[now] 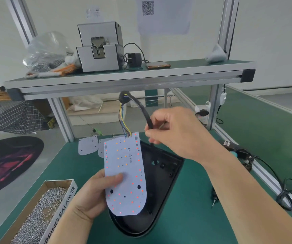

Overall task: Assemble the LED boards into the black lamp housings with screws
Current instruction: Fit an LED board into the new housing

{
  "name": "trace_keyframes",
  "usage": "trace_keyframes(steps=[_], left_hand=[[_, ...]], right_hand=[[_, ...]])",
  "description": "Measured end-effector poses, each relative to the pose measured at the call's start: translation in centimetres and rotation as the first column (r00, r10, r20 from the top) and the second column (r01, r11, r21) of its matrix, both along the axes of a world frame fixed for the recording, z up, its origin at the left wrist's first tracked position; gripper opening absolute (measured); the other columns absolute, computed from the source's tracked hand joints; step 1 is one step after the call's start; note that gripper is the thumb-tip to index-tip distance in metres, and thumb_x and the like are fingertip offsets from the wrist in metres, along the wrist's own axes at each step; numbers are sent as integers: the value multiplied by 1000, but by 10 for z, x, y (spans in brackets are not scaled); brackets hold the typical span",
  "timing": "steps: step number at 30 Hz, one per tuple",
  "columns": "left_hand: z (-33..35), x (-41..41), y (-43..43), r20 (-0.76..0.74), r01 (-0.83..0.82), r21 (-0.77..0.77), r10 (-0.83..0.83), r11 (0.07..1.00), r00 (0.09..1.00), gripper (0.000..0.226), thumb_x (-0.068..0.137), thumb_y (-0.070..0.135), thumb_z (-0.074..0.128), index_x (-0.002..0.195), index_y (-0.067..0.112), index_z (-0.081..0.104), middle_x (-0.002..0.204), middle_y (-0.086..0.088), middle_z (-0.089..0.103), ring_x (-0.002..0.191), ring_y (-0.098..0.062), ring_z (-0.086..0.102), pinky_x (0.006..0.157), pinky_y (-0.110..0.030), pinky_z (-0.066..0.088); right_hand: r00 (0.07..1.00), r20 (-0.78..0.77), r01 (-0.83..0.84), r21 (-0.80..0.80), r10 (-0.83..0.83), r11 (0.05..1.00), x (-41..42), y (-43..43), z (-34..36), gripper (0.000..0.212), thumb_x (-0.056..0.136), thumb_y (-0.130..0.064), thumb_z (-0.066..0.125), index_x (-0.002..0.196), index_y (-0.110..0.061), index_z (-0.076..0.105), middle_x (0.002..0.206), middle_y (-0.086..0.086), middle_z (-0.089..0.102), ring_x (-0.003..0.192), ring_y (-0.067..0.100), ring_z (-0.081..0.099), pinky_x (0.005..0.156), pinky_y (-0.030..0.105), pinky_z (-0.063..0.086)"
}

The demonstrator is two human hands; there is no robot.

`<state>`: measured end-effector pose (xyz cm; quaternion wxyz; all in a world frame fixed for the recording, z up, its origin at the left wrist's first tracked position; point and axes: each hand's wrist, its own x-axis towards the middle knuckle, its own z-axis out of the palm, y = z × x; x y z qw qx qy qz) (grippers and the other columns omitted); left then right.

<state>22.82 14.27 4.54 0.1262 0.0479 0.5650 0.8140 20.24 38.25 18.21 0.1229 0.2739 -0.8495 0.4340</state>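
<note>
A white LED board (pixel 125 175) dotted with red and orange LEDs is held tilted above a black lamp housing (pixel 161 184) that lies on the green bench. My left hand (pixel 92 194) grips the board's lower left edge, thumb on its face. Coloured wires run from the board's top into a black sleeved cable (pixel 141 108) that arches upward. My right hand (pixel 175 131) pinches that cable above the housing's far edge. A cardboard box of silver screws (pixel 41 213) sits at the near left.
Two more white boards (pixel 88 144) lie at the bench's far edge. An electric screwdriver (pixel 213 199) and its black cord (pixel 285 191) lie to the right. A shelf above carries a grey screw feeder (pixel 99 48), a bag of screws (pixel 45 51) and a phone (pixel 158 65).
</note>
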Motion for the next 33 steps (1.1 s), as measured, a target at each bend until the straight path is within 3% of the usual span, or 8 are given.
trace_keyframes(steps=[6,9,12,18,21,24,28,33], left_hand=[[6,6,8,-7,39,-22,-39,999,999,43,62,12,79,103,1,77,103,-24,75,85,-36,75,70,-40,61],[2,6,11,28,73,-90,-71,993,997,43,69,6,76,111,-1,74,115,-27,71,95,-38,74,77,-42,60],[-2,6,12,55,105,-144,-98,984,994,40,73,4,71,113,1,74,117,-27,70,97,-36,73,79,-41,60],[-2,3,19,46,154,-207,-148,966,988,50,64,11,83,113,8,75,119,-22,71,103,-34,72,84,-38,58],[-7,2,19,34,62,-144,-57,988,998,47,63,11,84,109,7,77,116,-23,72,100,-34,73,81,-38,59],[-7,1,22,42,-73,-14,73,997,996,34,74,18,77,105,3,78,115,-24,72,98,-32,74,81,-37,60],[-3,4,31,-54,-124,-55,121,991,991,38,74,30,76,103,5,79,113,-21,73,102,-29,72,86,-34,59],[-9,13,37,-184,-166,-177,133,970,974,40,73,32,81,103,6,79,119,-20,71,107,-28,69,92,-34,55]], right_hand=[[992,117,1,422,-56,907,-16,19,-31,14,80,-29,80,80,-15,76,79,1,71,73,10,65,74,29,53],[924,383,-84,161,16,983,-30,34,-40,36,75,-47,82,100,-23,72,79,-8,69,65,2,59,58,20,48],[846,527,26,-189,79,982,-51,42,-40,47,85,-55,72,120,-24,66,95,-6,71,63,7,53,51,19,40],[966,247,-91,60,73,994,-59,23,-25,16,98,-21,65,107,-17,77,73,-13,71,56,-7,55,53,4,38],[958,280,-97,95,67,991,-55,26,-24,8,90,-13,74,95,-9,69,69,-2,72,59,6,66,59,20,51],[958,286,-50,161,2,986,-44,22,-39,16,83,-12,79,86,-10,64,77,6,77,78,20,74,82,40,58],[995,100,8,180,-26,984,-27,14,-69,20,81,-18,80,68,-16,65,75,-3,66,71,17,61,71,32,46],[994,-109,18,198,4,980,-17,16,-90,18,81,-3,70,73,-18,63,73,-12,51,66,1,48,64,15,34]])
